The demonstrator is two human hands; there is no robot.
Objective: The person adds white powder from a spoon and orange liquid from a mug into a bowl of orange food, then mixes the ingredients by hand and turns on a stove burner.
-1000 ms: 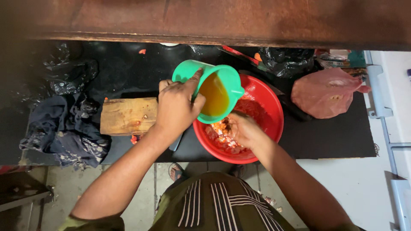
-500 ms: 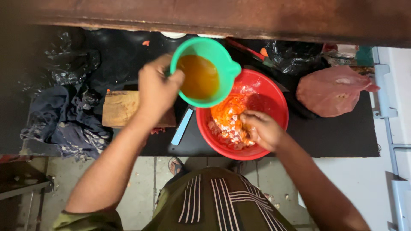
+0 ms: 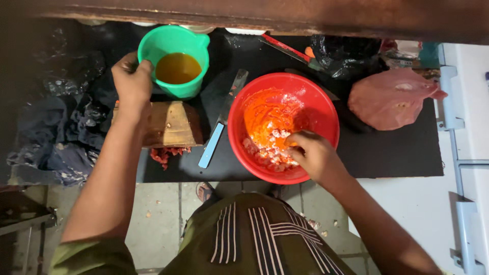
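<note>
Your left hand is clamped on the smooth green plastic jug at 10 o'clock, while your right hand digs, fingers curled, into wet lumpy mix in the round red bowl.

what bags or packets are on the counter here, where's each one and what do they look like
Pink plastic bag: right of the red bowl, bulging, knotted at its right end.
Black plastic bag: at the back, behind the pink one, crumpled and shiny.
Small packets: far back right corner, white and teal, too small to tell more.
No labels, signs or screens show.
</note>
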